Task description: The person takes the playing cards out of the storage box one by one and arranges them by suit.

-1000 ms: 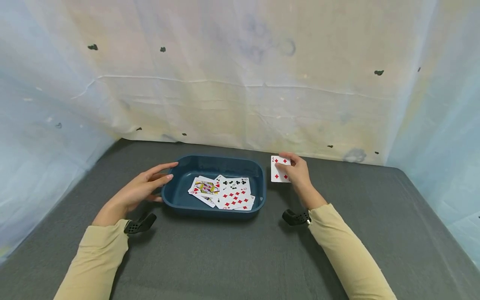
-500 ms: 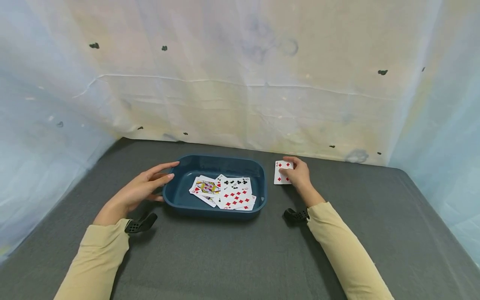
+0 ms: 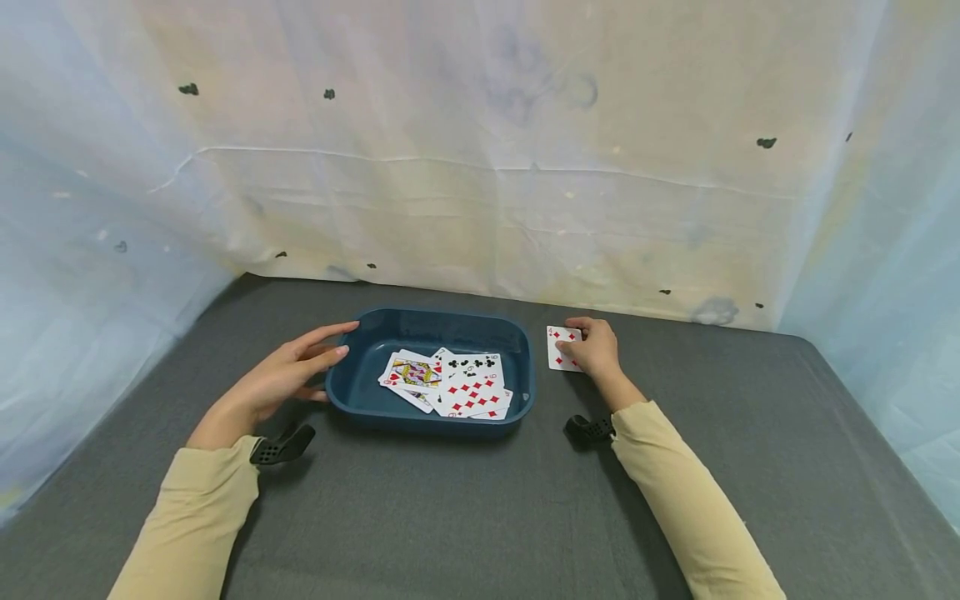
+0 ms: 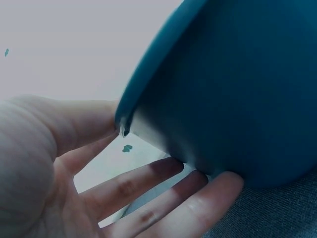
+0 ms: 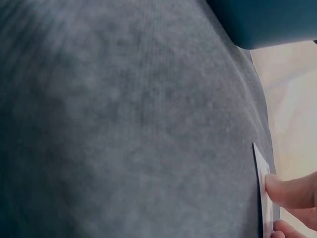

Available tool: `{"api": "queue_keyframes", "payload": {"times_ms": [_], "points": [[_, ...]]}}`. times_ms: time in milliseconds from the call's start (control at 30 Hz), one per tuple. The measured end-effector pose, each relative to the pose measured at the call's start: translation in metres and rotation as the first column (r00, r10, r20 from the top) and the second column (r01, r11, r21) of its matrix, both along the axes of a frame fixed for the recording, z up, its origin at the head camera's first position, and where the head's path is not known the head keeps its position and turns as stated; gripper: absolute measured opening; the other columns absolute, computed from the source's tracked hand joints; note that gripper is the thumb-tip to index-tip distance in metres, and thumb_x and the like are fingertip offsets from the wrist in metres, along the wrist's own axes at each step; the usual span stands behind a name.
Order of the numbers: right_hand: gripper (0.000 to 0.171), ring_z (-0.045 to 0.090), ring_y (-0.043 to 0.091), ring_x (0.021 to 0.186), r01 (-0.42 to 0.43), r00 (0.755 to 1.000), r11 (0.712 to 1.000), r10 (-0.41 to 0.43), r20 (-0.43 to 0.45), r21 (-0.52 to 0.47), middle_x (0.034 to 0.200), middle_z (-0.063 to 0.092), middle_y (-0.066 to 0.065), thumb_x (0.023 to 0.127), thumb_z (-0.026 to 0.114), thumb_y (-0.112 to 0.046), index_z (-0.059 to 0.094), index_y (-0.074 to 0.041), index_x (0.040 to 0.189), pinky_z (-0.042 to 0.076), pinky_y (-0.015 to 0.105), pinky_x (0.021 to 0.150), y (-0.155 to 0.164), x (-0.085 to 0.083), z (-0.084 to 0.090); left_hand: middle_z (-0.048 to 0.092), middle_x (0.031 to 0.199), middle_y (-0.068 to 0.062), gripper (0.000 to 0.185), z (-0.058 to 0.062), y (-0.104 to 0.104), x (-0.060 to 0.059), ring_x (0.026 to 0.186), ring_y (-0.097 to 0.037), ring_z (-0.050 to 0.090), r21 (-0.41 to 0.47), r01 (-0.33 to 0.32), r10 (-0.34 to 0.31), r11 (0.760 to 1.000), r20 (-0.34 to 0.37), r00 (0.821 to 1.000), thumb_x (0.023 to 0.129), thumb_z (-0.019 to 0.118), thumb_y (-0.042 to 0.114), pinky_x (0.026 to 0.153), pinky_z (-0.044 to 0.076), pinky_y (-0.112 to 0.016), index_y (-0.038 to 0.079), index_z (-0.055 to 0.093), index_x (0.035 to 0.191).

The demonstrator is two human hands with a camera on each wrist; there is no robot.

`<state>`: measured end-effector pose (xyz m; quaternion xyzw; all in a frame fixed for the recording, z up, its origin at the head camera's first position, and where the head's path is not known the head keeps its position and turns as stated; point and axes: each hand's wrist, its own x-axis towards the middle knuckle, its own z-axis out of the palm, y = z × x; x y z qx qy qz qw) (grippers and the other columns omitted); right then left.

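The four of diamonds [image 3: 562, 347] has come down in the last second: it was held up off the surface, tilted toward the camera, and now it lies face up on the grey table [image 3: 465, 508], just right of the blue tray [image 3: 431, 321] and apart from its rim. By the look of it, the card has been set down outside the tray rather than added to the pile inside, and the placing is all but finished.

The right hand [image 3: 596, 350] has sunk with it and has not left it. Its fingers are bent over the card's right half; in the right wrist view a fingertip [image 5: 290, 191] presses on the card's edge [image 5: 262, 181] against the cloth. Whether the thumb still pinches underneath is hard to tell, since the hand hides that side.

The left hand [image 3: 281, 379] has not moved. It lies against the tray's left wall with fingers straight and spread, the grip open and holding nothing, the fingertips [image 4: 218, 191] touching the wall [image 4: 237, 99] from outside.

The card is white with red pips and lies flat. Inside the tray lie several face-up playing cards [image 3: 450, 383], overlapping, among them a court card and a diamond and a club card.
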<state>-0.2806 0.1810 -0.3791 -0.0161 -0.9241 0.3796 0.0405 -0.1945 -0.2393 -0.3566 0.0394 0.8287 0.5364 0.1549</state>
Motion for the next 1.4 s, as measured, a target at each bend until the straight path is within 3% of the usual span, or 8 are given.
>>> {"api": "queue_keyframes", "payload": {"times_ms": [200, 333, 633, 800, 933, 1167, 1400], "points": [[0.042, 0.052, 0.039, 0.115, 0.022, 1.0, 1.0, -0.022, -0.001, 0.007, 0.126, 0.055, 0.028, 0.085, 0.066, -0.006, 0.061, 0.002, 0.125, 0.045, 0.046, 0.089, -0.002, 0.0, 0.001, 0.022, 0.156, -0.023, 0.065, 0.001, 0.0, 0.0, 0.135, -0.044, 0.035, 0.001, 0.003, -0.003, 1.0, -0.004, 1.0, 0.096, 0.052, 0.047, 0.082, 0.055, -0.046, 0.027, 0.025, 0.153], [0.042, 0.051, 0.038, 0.119, 0.051, 0.999, 0.999, -0.051, -0.004, -0.016, 0.128, 0.055, 0.026, 0.084, 0.065, -0.007, 0.061, 0.0, 0.125, 0.043, 0.047, 0.094, -0.004, 0.002, 0.003, 0.022, 0.156, -0.023, 0.065, 0.001, -0.001, 0.0, 0.135, -0.043, 0.036, 0.008, 0.003, -0.003, 1.0, -0.001, 1.0, 0.096, 0.053, 0.046, 0.082, 0.055, -0.046, 0.027, 0.025, 0.153], [0.044, 0.044, 0.029, 0.133, 0.054, 0.998, 0.971, -0.058, -0.009, -0.235, 0.14, 0.052, 0.012, 0.087, 0.069, -0.021, 0.06, -0.01, 0.129, 0.039, 0.047, 0.105, -0.017, 0.008, 0.024, 0.023, 0.155, -0.023, 0.064, 0.001, -0.001, 0.0, 0.134, -0.042, 0.037, 0.02, 0.008, -0.008, 1.0, -0.001, 1.0, 0.097, 0.052, 0.045, 0.081, 0.055, -0.044, 0.027, 0.025, 0.153], [0.045, 0.044, 0.029, 0.131, -0.005, 0.999, 0.931, -0.009, -0.037, -0.365, 0.138, 0.053, 0.012, 0.086, 0.071, -0.018, 0.06, -0.007, 0.128, 0.041, 0.046, 0.104, -0.034, 0.015, 0.037, 0.023, 0.156, -0.022, 0.065, 0.001, -0.001, 0.0, 0.135, -0.042, 0.036, 0.015, 0.008, -0.008, 1.0, 0.002, 1.0, 0.097, 0.052, 0.046, 0.081, 0.055, -0.043, 0.027, 0.025, 0.153], [0.043, 0.045, 0.03, 0.129, -0.073, 0.997, 0.907, 0.053, -0.059, -0.415, 0.135, 0.055, 0.011, 0.085, 0.071, -0.016, 0.061, -0.005, 0.126, 0.041, 0.046, 0.103, -0.05, 0.024, 0.045, 0.022, 0.156, -0.023, 0.065, 0.001, -0.001, 0.001, 0.135, -0.042, 0.036, 0.016, 0.009, -0.009, 1.0, 0.002, 1.0, 0.097, 0.052, 0.046, 0.081, 0.055, -0.044, 0.027, 0.025, 0.153], [0.044, 0.049, 0.026, 0.125, -0.18, 0.984, 0.897, 0.171, -0.057, -0.404, 0.136, 0.055, 0.009, 0.085, 0.072, -0.017, 0.061, -0.007, 0.126, 0.043, 0.044, 0.102, -0.076, 0.039, 0.056, 0.023, 0.155, -0.023, 0.065, 0.002, -0.001, 0.002, 0.136, -0.044, 0.035, 0.046, 0.021, -0.021, 0.999, -0.005, 1.0, 0.097, 0.052, 0.045, 0.082, 0.055, -0.046, 0.026, 0.024, 0.153], [0.044, 0.051, 0.024, 0.122, -0.269, 0.961, 0.862, 0.272, -0.057, -0.43, 0.133, 0.057, 0.008, 0.084, 0.073, -0.016, 0.061, -0.009, 0.126, 0.043, 0.04, 0.101, -0.095, 0.05, 0.054, 0.023, 0.155, -0.023, 0.065, 0.002, -0.001, 0.002, 0.136, -0.044, 0.035, 0.046, 0.021, -0.021, 0.999, -0.004, 1.0, 0.097, 0.052, 0.044, 0.083, 0.055, -0.047, 0.025, 0.024, 0.153]]}}
